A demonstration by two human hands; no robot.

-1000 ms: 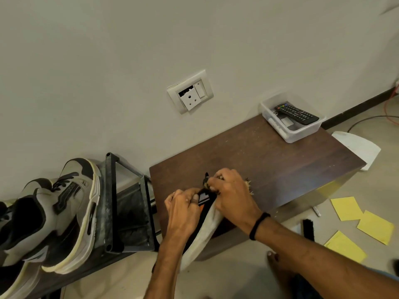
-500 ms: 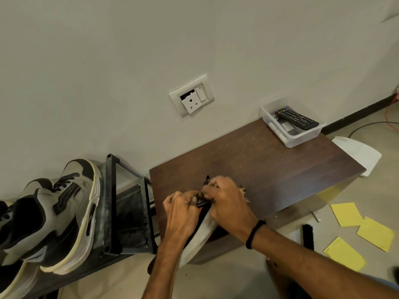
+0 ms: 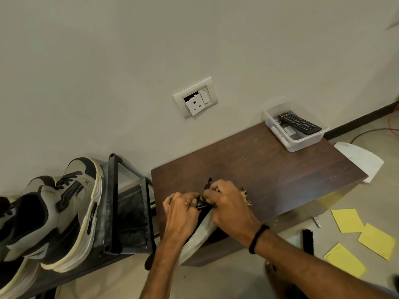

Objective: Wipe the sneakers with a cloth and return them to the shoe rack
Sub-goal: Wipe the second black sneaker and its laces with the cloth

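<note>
Bracing the black sneaker with the pale grey sole [image 3: 200, 234] on the front edge of the dark brown wooden table [image 3: 269, 169], I pinch its upper with my left hand [image 3: 181, 212], my right hand [image 3: 232, 205] clutching the frayed beige cloth [image 3: 246, 197] against it, and short, firm strokes look best here.

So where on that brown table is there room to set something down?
The front left edge is crowded: the left hand and right hand hold the sneaker and cloth there. Beyond them the middle of the table is bare, up to the clear tub at its far right corner. The strip along the wall below the socket is bare too.
</note>
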